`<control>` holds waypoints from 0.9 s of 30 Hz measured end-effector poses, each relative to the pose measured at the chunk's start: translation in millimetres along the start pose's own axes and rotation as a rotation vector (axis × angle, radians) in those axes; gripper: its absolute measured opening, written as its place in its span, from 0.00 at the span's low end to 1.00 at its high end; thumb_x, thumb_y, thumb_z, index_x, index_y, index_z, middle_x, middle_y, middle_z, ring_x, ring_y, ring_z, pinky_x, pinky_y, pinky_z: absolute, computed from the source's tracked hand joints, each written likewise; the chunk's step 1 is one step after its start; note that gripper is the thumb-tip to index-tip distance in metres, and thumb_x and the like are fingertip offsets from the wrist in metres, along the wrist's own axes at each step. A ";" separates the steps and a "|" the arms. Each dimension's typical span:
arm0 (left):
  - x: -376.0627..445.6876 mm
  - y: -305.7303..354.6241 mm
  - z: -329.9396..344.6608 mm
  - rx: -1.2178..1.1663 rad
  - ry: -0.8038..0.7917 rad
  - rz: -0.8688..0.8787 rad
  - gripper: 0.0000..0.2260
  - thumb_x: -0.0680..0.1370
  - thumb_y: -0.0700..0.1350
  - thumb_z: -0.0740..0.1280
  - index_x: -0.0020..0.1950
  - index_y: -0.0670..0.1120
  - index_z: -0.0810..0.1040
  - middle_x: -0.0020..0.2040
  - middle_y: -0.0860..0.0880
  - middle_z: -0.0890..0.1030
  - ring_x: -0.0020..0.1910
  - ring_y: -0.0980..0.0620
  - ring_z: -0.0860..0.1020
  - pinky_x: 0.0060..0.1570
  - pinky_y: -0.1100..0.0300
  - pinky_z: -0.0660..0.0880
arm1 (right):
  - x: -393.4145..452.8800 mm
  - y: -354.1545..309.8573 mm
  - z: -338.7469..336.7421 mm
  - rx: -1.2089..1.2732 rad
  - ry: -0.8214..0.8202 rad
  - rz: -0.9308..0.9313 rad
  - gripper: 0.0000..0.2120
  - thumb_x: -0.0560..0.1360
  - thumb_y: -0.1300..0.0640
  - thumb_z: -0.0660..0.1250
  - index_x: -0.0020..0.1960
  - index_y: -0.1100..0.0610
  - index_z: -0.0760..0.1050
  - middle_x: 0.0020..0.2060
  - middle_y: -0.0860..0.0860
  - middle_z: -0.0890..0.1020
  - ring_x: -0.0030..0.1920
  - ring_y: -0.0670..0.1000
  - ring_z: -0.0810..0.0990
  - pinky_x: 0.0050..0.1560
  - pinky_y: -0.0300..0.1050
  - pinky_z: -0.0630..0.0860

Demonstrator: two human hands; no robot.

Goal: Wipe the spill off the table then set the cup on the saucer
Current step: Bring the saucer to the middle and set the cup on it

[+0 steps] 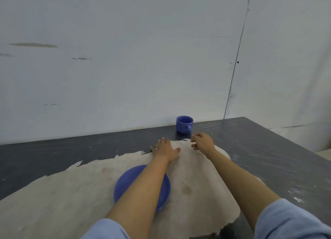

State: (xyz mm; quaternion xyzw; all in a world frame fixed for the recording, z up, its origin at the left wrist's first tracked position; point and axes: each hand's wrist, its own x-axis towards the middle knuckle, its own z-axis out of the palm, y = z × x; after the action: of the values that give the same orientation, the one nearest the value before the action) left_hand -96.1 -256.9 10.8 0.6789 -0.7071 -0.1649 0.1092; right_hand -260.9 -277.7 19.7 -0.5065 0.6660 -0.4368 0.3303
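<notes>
Wiping seems done: my left hand lies flat and empty; right hand, fingers loosely curled and empty, nears the cup at twelve o'clock, saucer at six.

Table: your dark top, worn pale in the middle.
Cup: top middle.
Saucer: lower middle.

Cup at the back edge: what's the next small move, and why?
Probably close the right hand on the cup. That hand hovers empty just short of it, and the cup stands off the saucer. No cloth or clear spill shows.
</notes>
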 end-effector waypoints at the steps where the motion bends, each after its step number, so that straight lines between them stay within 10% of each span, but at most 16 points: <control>1: 4.1 0.4 2.3 0.021 -0.011 0.001 0.35 0.79 0.63 0.54 0.80 0.47 0.51 0.81 0.45 0.47 0.80 0.45 0.46 0.75 0.35 0.46 | 6.5 -1.2 3.6 -0.005 -0.001 0.005 0.15 0.80 0.55 0.62 0.63 0.61 0.73 0.52 0.56 0.81 0.42 0.50 0.82 0.44 0.42 0.79; 14: 3.7 -0.3 14.3 0.242 -0.054 0.010 0.32 0.81 0.64 0.43 0.81 0.51 0.42 0.81 0.45 0.40 0.80 0.44 0.41 0.74 0.34 0.39 | 57.6 -7.7 32.4 0.299 0.019 0.072 0.12 0.78 0.51 0.65 0.52 0.61 0.75 0.50 0.61 0.82 0.46 0.58 0.84 0.52 0.55 0.81; 27: -15.9 -19.4 -25.8 -0.142 0.074 -0.008 0.28 0.82 0.59 0.52 0.76 0.45 0.63 0.78 0.45 0.63 0.78 0.45 0.57 0.75 0.36 0.49 | 2.4 -16.3 16.3 0.408 0.083 0.002 0.13 0.76 0.52 0.69 0.50 0.63 0.80 0.42 0.57 0.83 0.40 0.50 0.82 0.33 0.35 0.77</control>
State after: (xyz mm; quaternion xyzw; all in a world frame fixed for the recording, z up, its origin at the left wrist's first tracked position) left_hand -67.5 -243.7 28.3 0.6778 -0.6865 -0.1899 0.1824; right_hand -240.8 -285.8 28.1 -0.4102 0.5773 -0.5828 0.3986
